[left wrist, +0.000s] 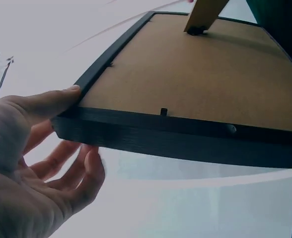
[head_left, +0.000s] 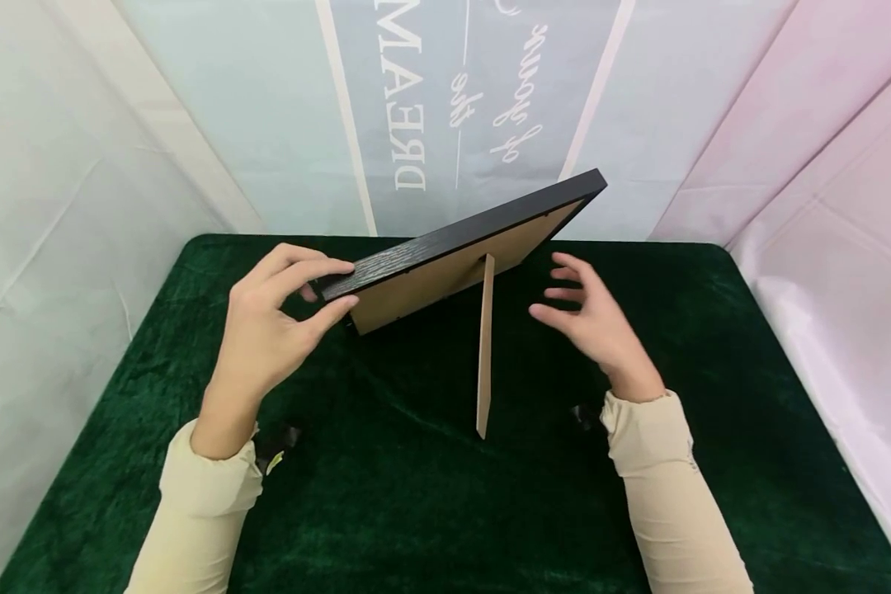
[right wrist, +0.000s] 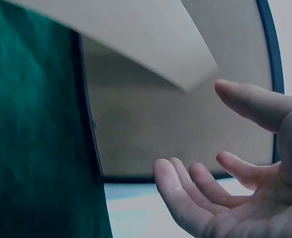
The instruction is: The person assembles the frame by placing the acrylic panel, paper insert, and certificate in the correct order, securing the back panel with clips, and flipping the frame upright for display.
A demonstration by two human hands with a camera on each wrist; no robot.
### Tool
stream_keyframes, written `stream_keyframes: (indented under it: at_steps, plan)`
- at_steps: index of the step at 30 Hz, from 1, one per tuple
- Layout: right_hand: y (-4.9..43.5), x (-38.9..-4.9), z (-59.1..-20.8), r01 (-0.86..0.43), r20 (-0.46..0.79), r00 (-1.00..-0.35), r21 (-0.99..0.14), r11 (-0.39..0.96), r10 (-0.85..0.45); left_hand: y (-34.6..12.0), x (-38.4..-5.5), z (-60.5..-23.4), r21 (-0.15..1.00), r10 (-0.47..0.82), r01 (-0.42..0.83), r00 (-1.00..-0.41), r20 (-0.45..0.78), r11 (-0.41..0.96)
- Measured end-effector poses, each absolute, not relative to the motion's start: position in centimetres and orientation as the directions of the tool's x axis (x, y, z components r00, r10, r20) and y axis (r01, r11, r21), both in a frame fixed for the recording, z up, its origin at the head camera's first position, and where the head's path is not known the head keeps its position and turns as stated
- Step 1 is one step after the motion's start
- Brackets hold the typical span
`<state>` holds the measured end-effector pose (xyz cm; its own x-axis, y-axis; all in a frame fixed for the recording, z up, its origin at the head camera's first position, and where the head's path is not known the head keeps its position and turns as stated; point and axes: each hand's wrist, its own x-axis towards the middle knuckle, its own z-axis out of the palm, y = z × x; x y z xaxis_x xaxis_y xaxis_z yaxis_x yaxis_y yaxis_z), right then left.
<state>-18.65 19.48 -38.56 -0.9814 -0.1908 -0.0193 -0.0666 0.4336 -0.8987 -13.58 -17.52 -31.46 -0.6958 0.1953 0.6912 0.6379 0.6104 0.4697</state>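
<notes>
A black picture frame (head_left: 460, 233) stands tilted on the table, its brown backboard (left wrist: 200, 74) facing me. From the middle of the back a brown stand leg (head_left: 485, 355) swings out and reaches down toward the cloth. My left hand (head_left: 271, 318) pinches the frame's upper left corner, thumb on the back edge and fingers around the outer side. To the right of the leg, my right hand (head_left: 590, 318) hovers with relaxed, spread fingers and holds nothing. In the right wrist view its fingers (right wrist: 178, 191) overlap the frame's far edge, below the stand leg (right wrist: 151, 44).
Dark green velvety cloth (head_left: 386, 511) covers the table. Close behind the frame hangs a pale blue backdrop (head_left: 260, 99) with mirrored white lettering. White and pinkish sheets wall both sides. Small dark objects (head_left: 278, 445) show beside both wrists.
</notes>
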Motion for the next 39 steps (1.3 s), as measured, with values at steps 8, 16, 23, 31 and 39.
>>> stream_keyframes:
  at_steps: [8,16,23,31,39]
  plan:
    - [21.8,-19.1,-38.2,-0.113,0.098,-0.993,-0.935,0.336,-0.063,-17.0,-13.4,-31.7,0.488,0.086,0.631,-0.660,0.746,0.603]
    - [21.9,-19.5,-38.4,-0.215,0.195,-0.976,-0.940,0.265,-0.098,-17.2,-14.3,-32.2,0.480,0.067,0.672,-0.616,0.785,0.564]
    - [21.8,-20.0,-38.2,-0.277,0.270,-0.959,-0.956,0.093,-0.083,-17.5,-15.7,-32.4,0.467,0.107,0.713,-0.598,0.794,0.522]
    - [22.1,-20.2,-37.9,-0.360,0.364,-0.926,-0.931,-0.050,-0.104,-17.7,-16.8,-32.9,0.475,0.113,0.730,-0.594,0.797,0.491]
    - [22.5,-19.9,-37.8,-0.400,0.423,-0.901,-0.895,-0.195,-0.097,-17.2,-17.8,-33.0,0.502,0.075,0.714,-0.607,0.791,0.488]
